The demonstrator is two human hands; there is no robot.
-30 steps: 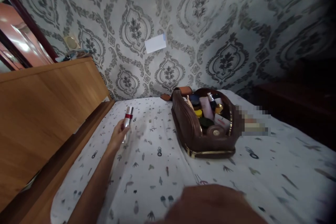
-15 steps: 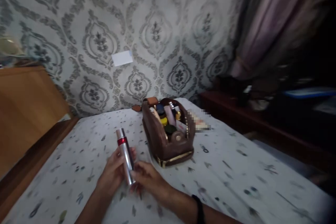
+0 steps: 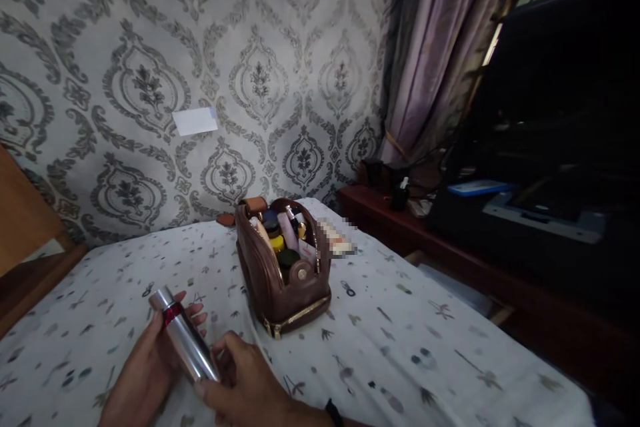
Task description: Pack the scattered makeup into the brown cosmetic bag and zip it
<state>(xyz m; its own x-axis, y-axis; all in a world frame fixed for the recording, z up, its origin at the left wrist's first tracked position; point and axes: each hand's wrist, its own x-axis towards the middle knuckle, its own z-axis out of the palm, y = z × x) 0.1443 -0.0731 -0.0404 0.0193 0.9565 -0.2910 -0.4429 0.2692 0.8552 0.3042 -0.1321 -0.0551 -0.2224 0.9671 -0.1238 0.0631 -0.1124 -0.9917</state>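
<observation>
A silver cosmetic bottle (image 3: 190, 341) with a red band near its top is held at a tilt, its cap end pointing up and left. My left hand (image 3: 150, 361) cradles the bottle from behind, thumb by the cap and fingertips showing past the far side. The lower end is gripped by my right hand (image 3: 253, 377), with thumb and fingers closed around it. Just beyond my hands, a brown toiletry bag (image 3: 296, 299) stands unzipped on the patterned bedsheet (image 3: 400, 347). Inside it are several containers, among them a yellow one (image 3: 277, 243) and a pale pink tube (image 3: 289, 232).
Behind the bed is a patterned wall with a white card (image 3: 195, 121). A blurred-out flat item (image 3: 337, 239) lies right of the bag. Along the right runs a dark red wooden ledge (image 3: 365, 197) beneath a purple curtain (image 3: 425, 47). A wooden panel (image 3: 25, 207) stands at left.
The view has turned right, so the bag and wall appear further left. My hands and the bottle sit lower and further left in view, and the bottle is tilted more.
</observation>
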